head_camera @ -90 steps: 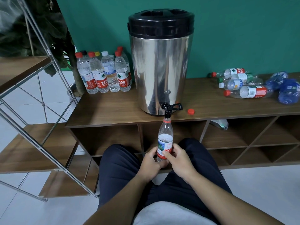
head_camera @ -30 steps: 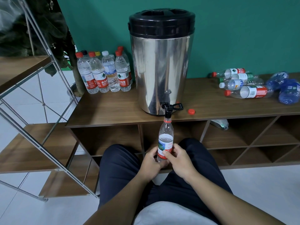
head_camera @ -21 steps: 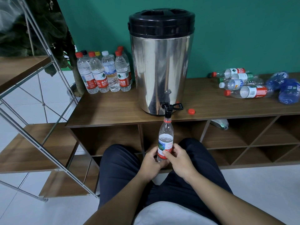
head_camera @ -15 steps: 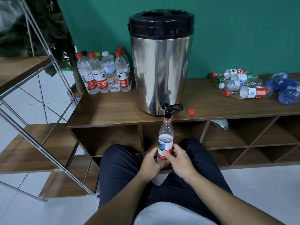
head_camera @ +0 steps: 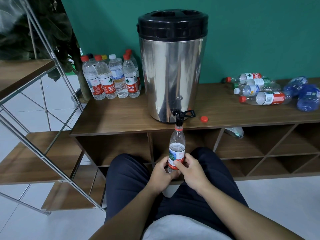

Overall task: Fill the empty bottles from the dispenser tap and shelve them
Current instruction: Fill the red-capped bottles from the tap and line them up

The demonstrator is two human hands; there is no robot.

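A steel dispenser (head_camera: 172, 70) with a black lid stands on the wooden cabinet top (head_camera: 121, 116). Its black tap (head_camera: 180, 116) hangs over the front edge, handle turned to the right. Directly under the tap is an uncapped clear bottle (head_camera: 177, 146) with a red and white label, water up to about the label's top. My left hand (head_camera: 160, 172) and my right hand (head_camera: 189, 168) both grip its lower part, above my lap. A loose red cap (head_camera: 204, 119) lies on the cabinet top right of the tap.
Several capped bottles (head_camera: 110, 80) stand upright left of the dispenser. Several empty bottles (head_camera: 263, 90) lie on their sides at the right, some blue. Open cubbies (head_camera: 242, 146) sit under the top, one holding a crumpled bottle (head_camera: 234, 132). A metal-framed wooden shelf (head_camera: 26, 153) stands at left.
Both hands and the bottle stay in place under the tap. The water level in the bottle has risen slightly.
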